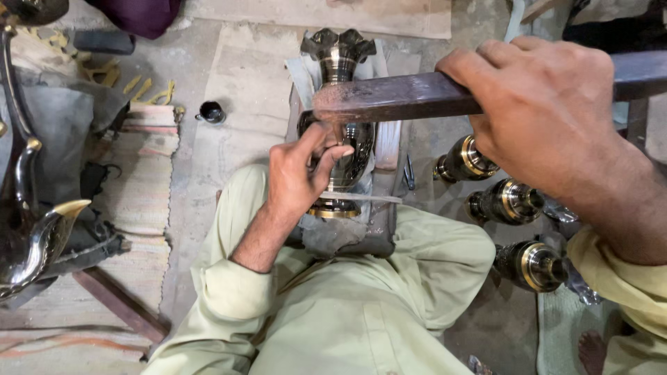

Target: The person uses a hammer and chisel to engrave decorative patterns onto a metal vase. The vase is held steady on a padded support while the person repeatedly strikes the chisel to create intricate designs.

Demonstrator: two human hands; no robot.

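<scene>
A dark metal vase [340, 62] with a scalloped mouth and a brass foot lies on a grey padded block [347, 239] between my knees. My left hand [299, 173] rests on the vase's belly, fingers pinched on a small thin tool pressed to the metal; the tool itself is mostly hidden. My right hand [549, 104] is raised close to the camera and grips a dark flat wooden bar [396, 97], which crosses over the vase just above my left hand.
Three similar dark and brass vases [511, 201] lie to the right of my leg. A small black cup [210, 112] stands on the floor at the left. A large curved metal piece [35, 236] and woven mats [139, 201] lie at the far left.
</scene>
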